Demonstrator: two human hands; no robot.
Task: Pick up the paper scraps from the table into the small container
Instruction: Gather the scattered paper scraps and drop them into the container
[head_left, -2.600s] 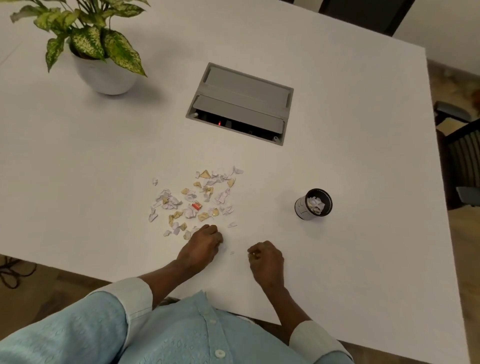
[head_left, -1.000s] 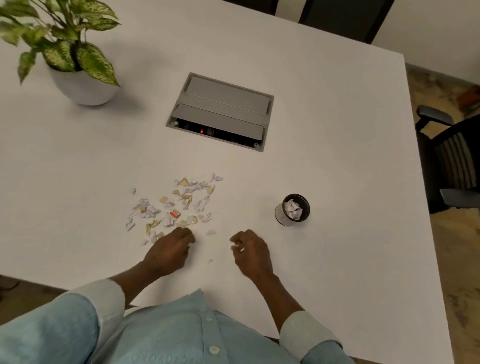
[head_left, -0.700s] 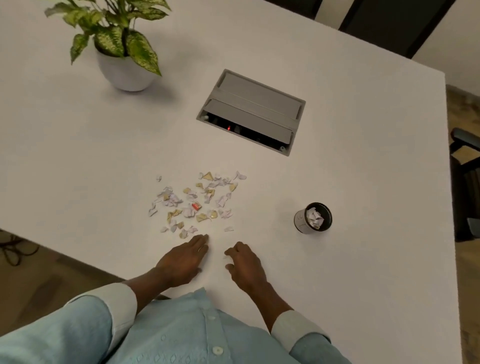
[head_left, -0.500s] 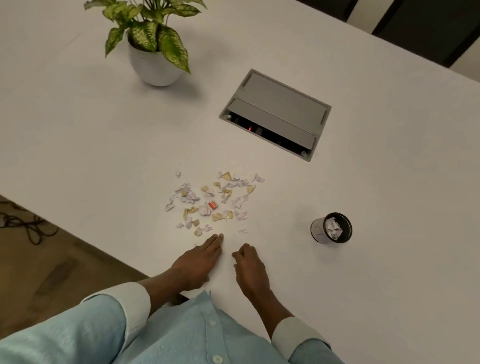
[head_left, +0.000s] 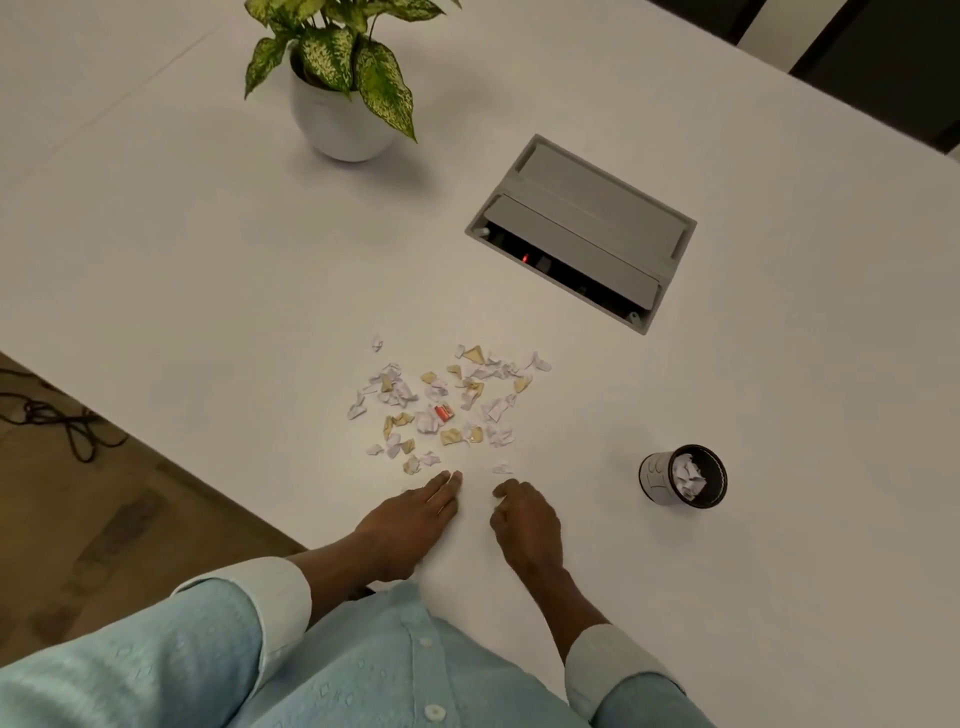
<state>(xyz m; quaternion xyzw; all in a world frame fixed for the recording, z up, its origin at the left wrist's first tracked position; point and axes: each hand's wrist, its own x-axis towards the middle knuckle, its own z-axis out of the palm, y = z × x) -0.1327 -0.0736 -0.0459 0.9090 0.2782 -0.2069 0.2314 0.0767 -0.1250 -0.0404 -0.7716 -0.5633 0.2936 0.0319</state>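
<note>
Left hand (head_left: 415, 519) lies flat on the tabletop (head_left: 208, 260), fingers extended just short of the paper scraps (head_left: 447, 405). Right hand (head_left: 527, 522) beside it has curled fingers, apparently pinching a scrap bound for the small container (head_left: 683, 475) beyond.

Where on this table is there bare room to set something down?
Bare: between the plant pot and scraps; right of the container. Crowded: the scraps, just beyond the left hand and right hand.

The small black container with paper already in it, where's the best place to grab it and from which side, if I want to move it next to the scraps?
Grip the small container around its outer wall, low down, coming from the near side with the right hand, the closer one. It is a round cup standing upright with its mouth open and paper inside, so a side wrap should keep it level.
</note>
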